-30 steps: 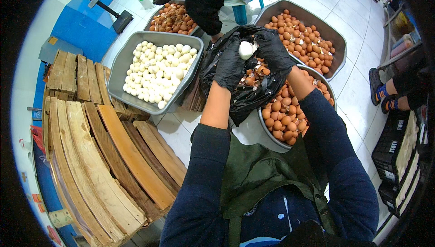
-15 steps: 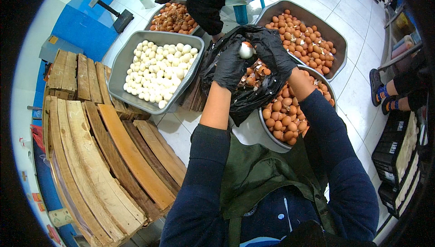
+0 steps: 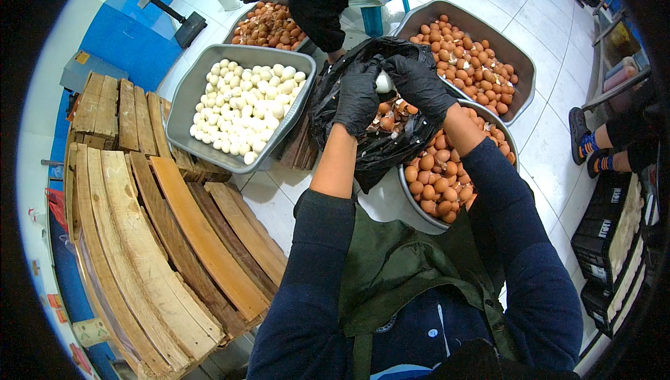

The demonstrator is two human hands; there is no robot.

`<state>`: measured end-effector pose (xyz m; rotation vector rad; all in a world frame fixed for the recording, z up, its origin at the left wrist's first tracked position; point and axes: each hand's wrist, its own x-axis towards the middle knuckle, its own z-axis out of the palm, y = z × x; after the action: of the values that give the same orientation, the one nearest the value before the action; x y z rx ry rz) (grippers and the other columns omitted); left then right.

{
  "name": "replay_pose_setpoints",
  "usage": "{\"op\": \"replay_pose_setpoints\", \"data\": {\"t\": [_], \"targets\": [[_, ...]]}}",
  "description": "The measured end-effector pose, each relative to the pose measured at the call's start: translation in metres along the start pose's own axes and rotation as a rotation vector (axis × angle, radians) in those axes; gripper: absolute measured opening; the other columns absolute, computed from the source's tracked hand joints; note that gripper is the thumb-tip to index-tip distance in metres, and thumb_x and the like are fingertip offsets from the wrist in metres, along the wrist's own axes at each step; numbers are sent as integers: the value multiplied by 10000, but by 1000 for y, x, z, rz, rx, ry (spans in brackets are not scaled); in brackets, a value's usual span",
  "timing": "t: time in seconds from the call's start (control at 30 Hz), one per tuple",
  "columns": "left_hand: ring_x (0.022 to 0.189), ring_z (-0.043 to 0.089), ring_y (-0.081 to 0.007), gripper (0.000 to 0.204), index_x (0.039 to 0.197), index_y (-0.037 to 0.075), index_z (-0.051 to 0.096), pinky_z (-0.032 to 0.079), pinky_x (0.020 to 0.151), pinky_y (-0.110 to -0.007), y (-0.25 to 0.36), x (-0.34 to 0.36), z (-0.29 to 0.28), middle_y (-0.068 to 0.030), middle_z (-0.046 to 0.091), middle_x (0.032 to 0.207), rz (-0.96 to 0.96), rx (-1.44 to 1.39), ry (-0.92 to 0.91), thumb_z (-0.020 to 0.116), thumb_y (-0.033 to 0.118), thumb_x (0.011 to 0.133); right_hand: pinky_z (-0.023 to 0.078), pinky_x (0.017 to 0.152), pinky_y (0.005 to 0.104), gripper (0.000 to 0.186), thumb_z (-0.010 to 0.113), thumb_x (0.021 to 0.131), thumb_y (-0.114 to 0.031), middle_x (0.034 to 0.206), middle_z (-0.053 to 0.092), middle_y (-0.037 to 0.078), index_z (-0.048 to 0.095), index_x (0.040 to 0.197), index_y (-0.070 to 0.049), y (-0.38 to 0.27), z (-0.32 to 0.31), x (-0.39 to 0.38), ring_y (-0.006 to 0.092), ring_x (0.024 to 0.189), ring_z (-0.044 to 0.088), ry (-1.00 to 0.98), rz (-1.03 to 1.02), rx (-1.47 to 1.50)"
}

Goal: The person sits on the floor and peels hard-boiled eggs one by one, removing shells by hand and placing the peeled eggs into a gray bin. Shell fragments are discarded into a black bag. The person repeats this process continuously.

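Left hand (image 3: 359, 99) and right hand (image 3: 422, 88), both gloved, grip one white egg (image 3: 384, 83) between them, right above a black bag (image 3: 375, 164) of shells (image 3: 388, 120)! Left, a grey tub (image 3: 180, 109) brims with white eggs (image 3: 244, 108); beyond, a co-worker (image 3: 317, 10) sits.

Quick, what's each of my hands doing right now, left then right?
Left hand: closed around a peeled white egg.
Right hand: fingers bent against the same egg; whether it grips cannot be told.

White tiled floor (image 3: 551, 52), blue-and-white wall (image 3: 115, 52), wooden pallets (image 3: 202, 233)
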<state>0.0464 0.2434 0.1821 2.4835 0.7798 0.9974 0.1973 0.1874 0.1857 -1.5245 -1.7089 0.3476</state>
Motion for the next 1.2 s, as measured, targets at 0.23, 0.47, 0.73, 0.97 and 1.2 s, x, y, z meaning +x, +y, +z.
{"op": "replay_pose_setpoints", "data": {"t": [0.23,0.47,0.73,0.97,1.2], "targets": [[1014,597,-349,356,1141,5,588,451,922,-382,3,-4,3,-207,626,1069,-96,-226,-29,632,82,796,461,781,376,158,564,797,-104,927,639,159,645,922,-52,25,-2,-1,316,874,596,79,-75,-253],[1102,550,-283,507,1216,38,535,417,978,-347,30,2,-12,-148,576,1182,-126,-497,-41,694,45,734,468,793,414,191,583,769,-141,913,657,146,667,935,-97,24,-5,5,320,866,620,168,-6,-96],[1132,539,-255,581,1257,49,526,410,987,-326,46,4,-20,-133,562,1227,-276,-686,-71,697,10,703,501,784,357,237,579,799,-40,916,652,136,635,1028,-63,-17,-29,7,293,867,637,141,-5,-153],[1133,542,-249,578,1267,63,527,420,981,-336,38,-3,-30,-138,568,1240,-128,-363,-115,696,18,716,513,749,388,255,506,820,0,921,642,169,617,1042,-57,-17,-51,9,331,842,640,390,-96,-113],[1100,573,-282,614,1223,29,519,425,986,-345,30,-4,-29,-156,593,1187,-78,-460,-138,787,58,672,493,780,419,275,568,805,-82,999,636,152,609,1077,-95,-10,-40,10,344,905,614,296,-86,-229]]}}
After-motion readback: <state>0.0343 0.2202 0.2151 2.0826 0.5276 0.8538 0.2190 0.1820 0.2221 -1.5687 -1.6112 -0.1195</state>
